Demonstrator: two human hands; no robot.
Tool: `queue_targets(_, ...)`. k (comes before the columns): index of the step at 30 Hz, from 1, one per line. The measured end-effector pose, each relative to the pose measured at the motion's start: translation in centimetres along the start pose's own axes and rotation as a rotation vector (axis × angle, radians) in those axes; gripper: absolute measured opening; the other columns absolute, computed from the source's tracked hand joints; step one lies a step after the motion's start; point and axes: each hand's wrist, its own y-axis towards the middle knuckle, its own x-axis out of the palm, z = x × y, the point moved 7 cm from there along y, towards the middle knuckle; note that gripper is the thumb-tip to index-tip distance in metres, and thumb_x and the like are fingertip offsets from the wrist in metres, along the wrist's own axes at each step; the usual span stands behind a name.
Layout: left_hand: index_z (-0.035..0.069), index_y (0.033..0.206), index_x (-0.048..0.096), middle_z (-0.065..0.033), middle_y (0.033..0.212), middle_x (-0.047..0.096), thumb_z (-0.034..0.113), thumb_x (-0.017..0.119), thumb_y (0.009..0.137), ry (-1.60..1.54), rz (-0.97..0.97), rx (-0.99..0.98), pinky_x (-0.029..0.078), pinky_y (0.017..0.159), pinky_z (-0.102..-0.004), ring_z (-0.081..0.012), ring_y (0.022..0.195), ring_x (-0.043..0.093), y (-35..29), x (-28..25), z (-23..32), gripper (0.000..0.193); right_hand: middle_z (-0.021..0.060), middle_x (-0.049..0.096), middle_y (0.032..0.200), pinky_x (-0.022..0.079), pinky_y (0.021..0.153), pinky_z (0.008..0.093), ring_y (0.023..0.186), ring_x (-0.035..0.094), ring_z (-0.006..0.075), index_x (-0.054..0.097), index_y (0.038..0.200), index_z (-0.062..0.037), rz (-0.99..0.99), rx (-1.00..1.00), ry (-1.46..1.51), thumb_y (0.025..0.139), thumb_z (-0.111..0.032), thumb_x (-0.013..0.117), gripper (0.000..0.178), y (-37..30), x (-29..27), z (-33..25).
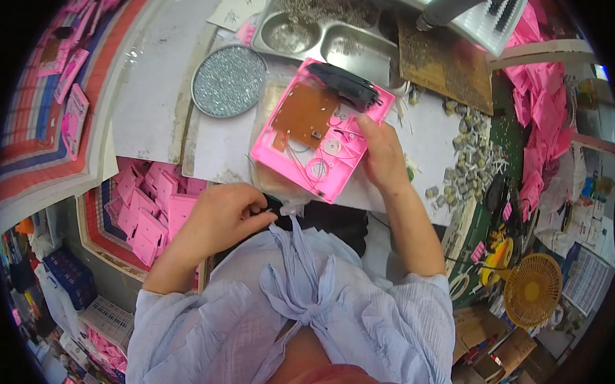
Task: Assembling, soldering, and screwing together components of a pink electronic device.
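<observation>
My right hand point(385, 154) grips the right side of a pink plastic housing point(272, 149), thumb on top, tilted over the table. Inside the housing sit a brown circuit board point(303, 114), a black part point(345, 85) along the far edge, thin wires and two small round white parts point(318, 169). My left hand point(229, 216) is closed, its thumb against curled fingers, apart from the housing at the table's near edge. Whatever it may pinch is too small to make out. Under the housing lies a clear plastic bag point(281, 184).
A round dish of small metal pieces point(229, 81) stands left of a steel compartment tray point(292, 37). Small grey-yellow parts point(466, 150) are scattered at right, near a brown board point(447, 68). Pink housings fill a bin point(147, 213) at lower left. A yellow fan point(532, 289) stands at right.
</observation>
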Motion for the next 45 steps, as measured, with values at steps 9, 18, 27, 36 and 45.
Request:
queue_targets(9, 0.010, 0.109, 0.063, -0.0075, 0.108, 0.060, 0.023, 0.082, 0.074, 0.356, 0.415, 0.647, 0.043, 0.086, -0.0404, -0.0284, 0.102, 0.059, 2.7, 0.5, 3.4, 0.042, 0.0069, 0.061, 0.057, 0.042, 0.049, 0.0344, 0.049, 0.055, 0.0170, 0.069, 0.073, -0.0034, 0.117, -0.275, -0.998, 0.092, -0.034, 0.072, 0.036, 1.0, -0.5, -2.2)
queue_targets(18, 0.009, 0.092, 0.063, -0.0050, 0.088, 0.060, 0.012, 0.073, 0.080, 0.443, 0.399, 0.724, 0.044, 0.077, -0.0408, -0.0259, 0.085, 0.060, 4.0, 0.8, 3.1, 0.015, 0.0128, 0.060, 0.060, 0.044, 0.050, 0.0379, 0.050, 0.057, 0.0269, 0.068, 0.075, -0.0068, 0.108, -0.499, -1.249, 0.091, -0.031, 0.071, 0.029, 1.9, 0.2, -2.3)
queue_targets(27, 0.008, 0.099, 0.063, -0.0093, 0.092, 0.058, 0.015, 0.075, 0.078, 0.274, 0.357, 0.645, 0.044, 0.076, -0.0414, -0.0301, 0.088, 0.059, 5.3, -0.4, 4.4, 0.025, 0.0109, 0.061, 0.059, 0.046, 0.052, 0.0353, 0.052, 0.059, 0.0217, 0.065, 0.078, -0.0037, 0.218, -0.200, -0.804, 0.090, -0.023, 0.068, 0.023, 0.3, -2.4, 0.1)
queue_targets(36, 0.008, 0.104, 0.066, -0.0060, 0.092, 0.054, 0.019, 0.079, 0.072, 0.374, 0.548, 0.689, 0.037, 0.084, -0.0423, -0.0247, 0.086, 0.054, 6.0, 1.4, 7.1, 0.036, 0.0040, 0.067, 0.083, 0.053, 0.062, 0.0329, 0.069, 0.064, 0.0240, 0.070, 0.096, -0.0105, -0.438, -0.558, -0.811, 0.079, -0.008, 0.073, 0.018, -9.5, 4.9, -3.2)
queue_targets(45, 0.009, 0.094, 0.067, -0.0010, 0.088, 0.061, 0.016, 0.065, 0.077, 0.382, 0.482, 1.036, 0.043, 0.070, -0.0347, -0.0188, 0.081, 0.059, 3.2, 2.7, 4.9, 0.019, 0.0030, 0.066, 0.096, 0.048, 0.076, 0.0399, 0.089, 0.059, 0.0273, 0.072, 0.105, -0.0097, -0.242, -0.740, -0.975, 0.075, -0.024, 0.079, 0.034, -5.0, 5.1, -2.8)
